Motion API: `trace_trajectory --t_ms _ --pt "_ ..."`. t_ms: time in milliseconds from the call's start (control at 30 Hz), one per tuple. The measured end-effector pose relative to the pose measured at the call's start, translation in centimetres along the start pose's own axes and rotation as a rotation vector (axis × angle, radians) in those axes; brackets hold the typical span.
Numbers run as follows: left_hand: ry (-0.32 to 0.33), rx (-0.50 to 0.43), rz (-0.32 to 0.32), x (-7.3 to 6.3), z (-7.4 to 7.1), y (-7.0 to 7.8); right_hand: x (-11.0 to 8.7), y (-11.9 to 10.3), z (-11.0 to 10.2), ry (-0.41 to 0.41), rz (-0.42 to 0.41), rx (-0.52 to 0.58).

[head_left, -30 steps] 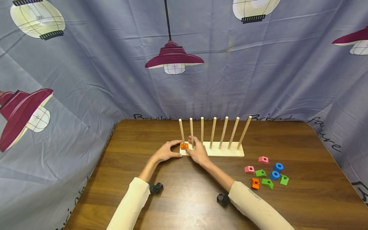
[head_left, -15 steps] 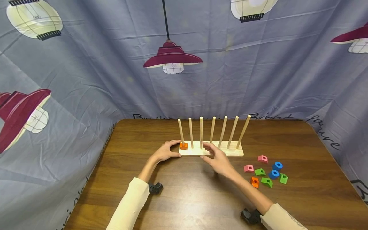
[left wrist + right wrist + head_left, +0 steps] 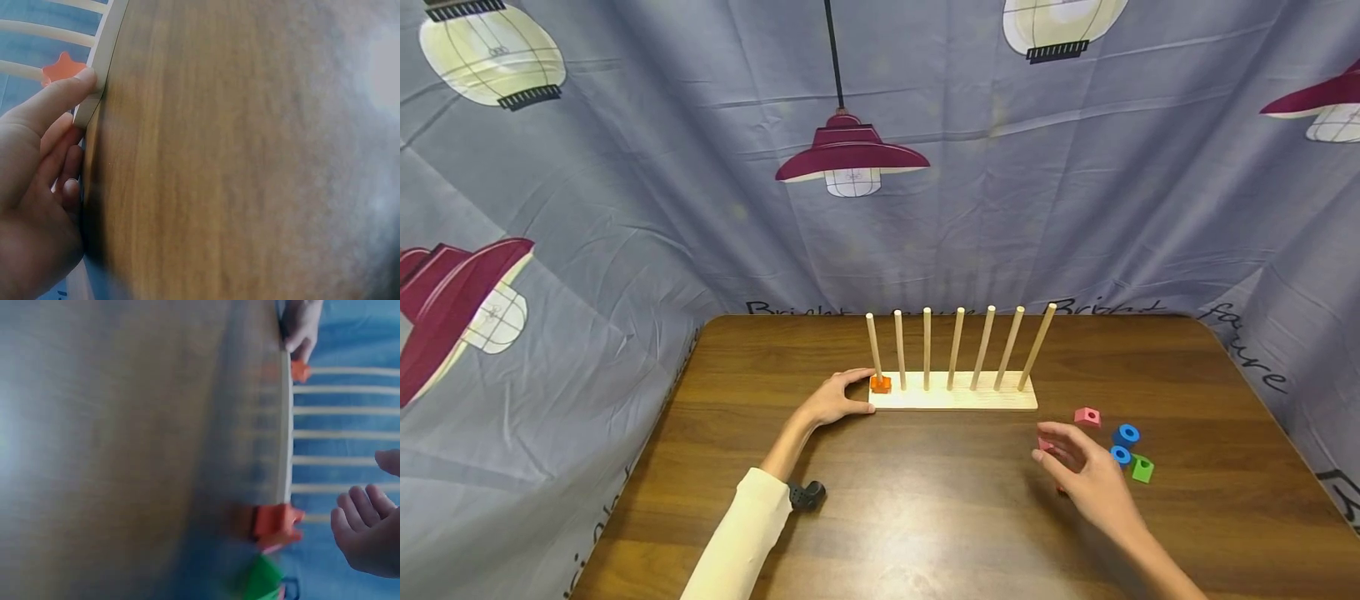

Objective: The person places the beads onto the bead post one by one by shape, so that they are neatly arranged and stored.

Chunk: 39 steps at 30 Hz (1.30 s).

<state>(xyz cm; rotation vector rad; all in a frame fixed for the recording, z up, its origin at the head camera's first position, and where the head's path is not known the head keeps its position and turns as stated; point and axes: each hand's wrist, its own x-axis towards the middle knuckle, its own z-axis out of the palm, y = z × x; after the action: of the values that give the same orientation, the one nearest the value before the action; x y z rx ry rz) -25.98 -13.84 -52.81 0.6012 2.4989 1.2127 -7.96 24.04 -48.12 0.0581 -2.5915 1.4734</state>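
A wooden peg board (image 3: 955,402) with a row of upright pegs stands toward the back of the table. Around its left end my left hand (image 3: 831,402) grips the base, thumb at the front edge. An orange star-shaped block (image 3: 64,67) sits low on the leftmost peg. Over the loose blocks at the right hovers my right hand (image 3: 1093,483), fingers loosely curved with nothing between them. A pink block (image 3: 1046,445) shows partly beneath its fingers. The right wrist view has a loose orange block (image 3: 275,526) and a green block (image 3: 262,578) below that hand.
Beyond the right hand lie another pink block (image 3: 1087,417), two blue rings (image 3: 1124,442) and a green block (image 3: 1142,469). The hand hides other pieces. Behind the brown wooden table (image 3: 880,500) hangs a grey-blue curtain (image 3: 715,167) printed with lamps.
My right hand has left the area by the orange star-shaped block and the pegs and moved right, over the loose blocks. My left hand stays at the peg board's end.
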Motion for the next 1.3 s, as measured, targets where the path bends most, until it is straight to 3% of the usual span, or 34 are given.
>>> trace_trajectory --t_ms 167,333,567,767,900,1300 --pt "0.005 -0.008 0.037 -0.1 0.2 0.0 -2.5 1.7 -1.5 0.058 0.084 0.082" --pt "0.024 0.000 0.065 -0.2 0.1 0.1 -3.8 2.9 -2.1 0.078 0.169 0.031" --pt "0.001 -0.001 -0.013 0.0 0.1 0.2 -4.5 3.7 -2.6 0.009 0.315 0.003" --pt "0.002 0.013 -0.015 -0.1 0.1 0.3 -4.2 3.9 -2.8 -0.101 0.451 -0.010" --pt "-0.003 0.012 -0.019 -0.1 0.0 0.2 -3.9 4.0 -2.6 -0.108 0.468 -0.052" --pt "-0.002 0.019 -0.012 -0.1 0.0 0.2 -2.7 3.9 -1.7 -0.084 0.406 -0.139"
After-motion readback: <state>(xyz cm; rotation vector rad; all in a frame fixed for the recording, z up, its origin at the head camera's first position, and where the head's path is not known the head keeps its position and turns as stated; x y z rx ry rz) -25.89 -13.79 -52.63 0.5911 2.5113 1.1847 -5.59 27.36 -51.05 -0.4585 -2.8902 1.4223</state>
